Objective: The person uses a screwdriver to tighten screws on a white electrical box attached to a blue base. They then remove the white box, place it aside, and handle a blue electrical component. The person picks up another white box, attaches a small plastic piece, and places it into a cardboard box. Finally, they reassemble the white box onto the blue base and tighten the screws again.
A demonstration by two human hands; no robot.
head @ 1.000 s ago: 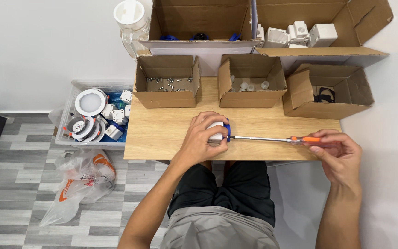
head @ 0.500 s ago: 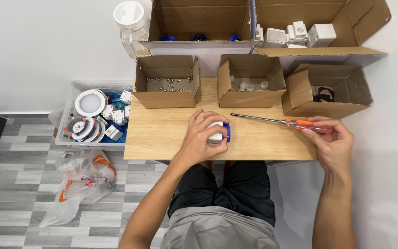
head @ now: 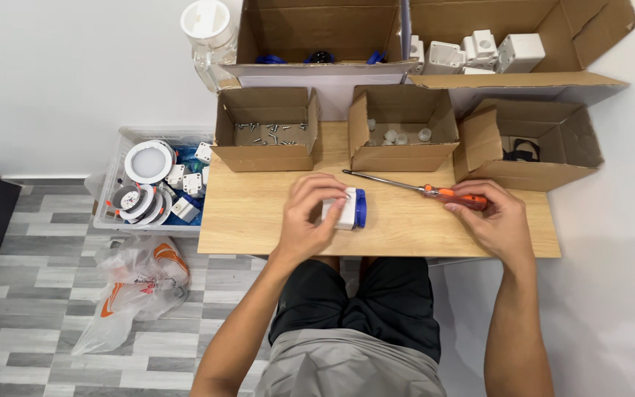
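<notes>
My left hand (head: 310, 213) grips a small white block with a blue round end (head: 352, 208), resting on the wooden table (head: 251, 213) near its middle. My right hand (head: 495, 217) holds the orange handle of a long screwdriver (head: 435, 192). Its metal shaft lies low across the table and points left, with the tip just above the white block and apart from it.
Behind the hands stand three open cardboard boxes: one with screws (head: 267, 134), one with small white caps (head: 401, 134), one with a black part (head: 534, 151). Larger boxes sit further back. A clear bin of white fittings (head: 157, 184) and a plastic bag (head: 137, 283) are on the floor at left.
The screwdriver tip has left the white block and swung away toward the boxes; my right hand moved up and right with it. My left hand turned the block, showing its blue end.
</notes>
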